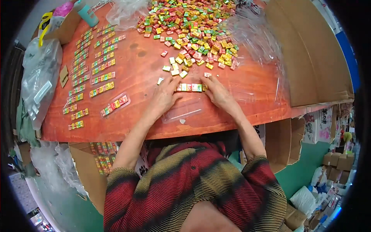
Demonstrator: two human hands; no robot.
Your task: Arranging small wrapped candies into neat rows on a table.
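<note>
A short row of small coloured boxes (pixel 189 87) lies across the red table in front of me. My left hand (pixel 165 92) grips its left end, and my right hand (pixel 219 94) presses on the right end, fingers curled round it. Just nearer to me than the row lies a clear plastic tray (pixel 181 112), partly behind my left hand. Beyond my fingers are a few loose yellow boxes (pixel 174 66), and one red and white box (pixel 207 74) sits by my right fingertips.
A big heap of small boxes (pixel 193 31) covers the far middle. Filled trays (pixel 102 89) stand in columns on the left, one tray (pixel 114 105) set apart. Clear plastic trays (pixel 255 38) and a large cardboard box (pixel 309 54) are at right; a plastic bag (pixel 40 69) hangs at left.
</note>
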